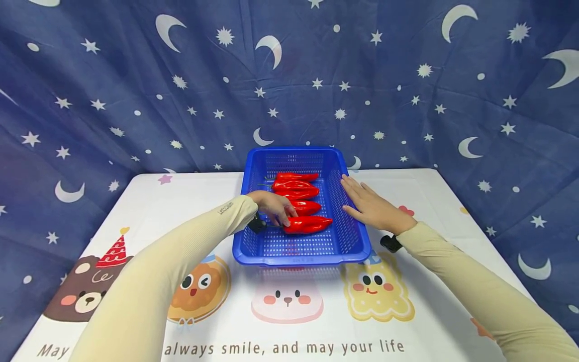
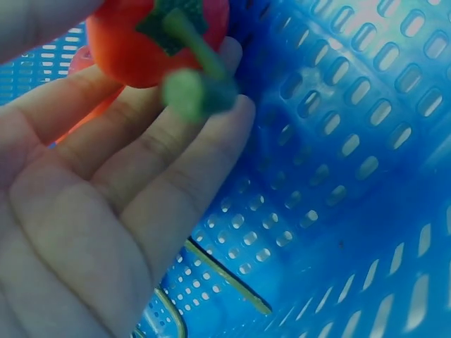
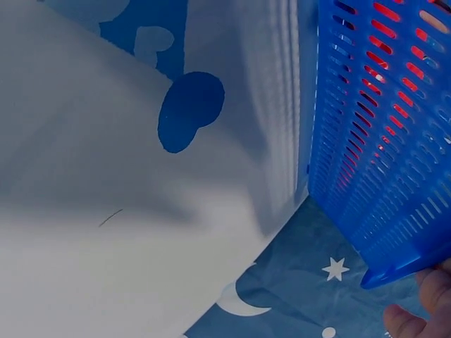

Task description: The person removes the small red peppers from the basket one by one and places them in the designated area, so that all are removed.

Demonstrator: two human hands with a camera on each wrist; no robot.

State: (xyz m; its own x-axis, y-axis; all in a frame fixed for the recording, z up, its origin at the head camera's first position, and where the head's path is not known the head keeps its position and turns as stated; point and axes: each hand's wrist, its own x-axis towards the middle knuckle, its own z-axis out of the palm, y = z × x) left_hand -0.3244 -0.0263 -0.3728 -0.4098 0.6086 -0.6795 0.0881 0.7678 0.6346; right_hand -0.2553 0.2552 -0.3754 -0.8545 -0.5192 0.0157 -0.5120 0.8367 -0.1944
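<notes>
A blue plastic basket (image 1: 302,260) with slotted walls holds several red peppers, lying side by side in a column. Inside it, my left hand (image 1: 274,205) pinches the stem end of the nearest red pepper (image 1: 308,224) between thumb and fingers. The left wrist view shows that pepper's green stem (image 2: 194,46) pointing toward the camera, above my palm. My right hand (image 1: 373,205) lies along the basket's right rim with its fingers extended. Low in the right wrist view, fingertips (image 3: 437,289) touch the rim, and red shows through the slots.
The basket stands on a white tablecloth (image 1: 285,286) printed with cartoon faces and lettering. Behind the table hangs a dark blue curtain (image 1: 307,65) with moons and stars. Thin green stems (image 2: 229,274) of other peppers lie on the basket floor.
</notes>
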